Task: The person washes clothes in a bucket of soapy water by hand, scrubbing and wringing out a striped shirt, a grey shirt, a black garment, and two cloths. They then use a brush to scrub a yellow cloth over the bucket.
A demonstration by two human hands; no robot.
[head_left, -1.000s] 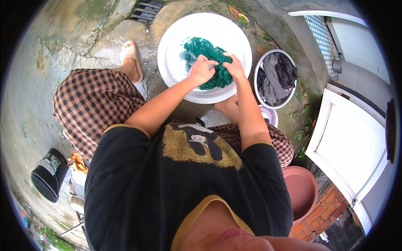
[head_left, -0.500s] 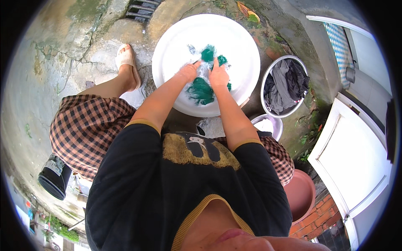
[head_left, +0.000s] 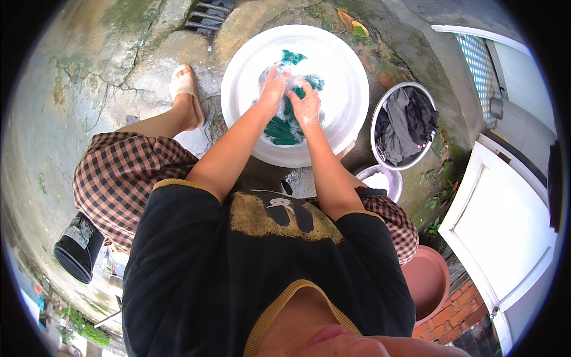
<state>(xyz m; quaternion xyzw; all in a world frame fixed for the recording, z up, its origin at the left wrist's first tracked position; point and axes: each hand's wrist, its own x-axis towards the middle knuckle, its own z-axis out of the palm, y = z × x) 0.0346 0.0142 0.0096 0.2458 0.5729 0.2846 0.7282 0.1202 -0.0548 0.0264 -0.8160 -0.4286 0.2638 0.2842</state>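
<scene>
A green cloth (head_left: 282, 131), wet and partly covered by white suds, lies in a wide white basin (head_left: 351, 113) in front of me. My left hand (head_left: 273, 88) is closed on a sudsy bunch of it, its fingertips partly lost in foam. Close beside it on the right, my right hand (head_left: 306, 107) has its thumb and fingers bent round another part of the cloth. Foam clings to both hands. Parts of the cloth show beyond the fingers and between the wrists; the suds hide the rest.
Right of the basin stands a metal tub (head_left: 375, 131) of dark and grey clothes (head_left: 401, 128). Nearer me is a small basin (head_left: 394, 181) with something white. A reddish-brown basin (head_left: 425, 279), black bucket (head_left: 77, 250), white door (head_left: 499, 220) and floor drain grate (head_left: 208, 16) surround me.
Both hands have drawn in from pressing on the cloth and now gather it in the suds. The green cloth has shifted and bunched between them.
</scene>
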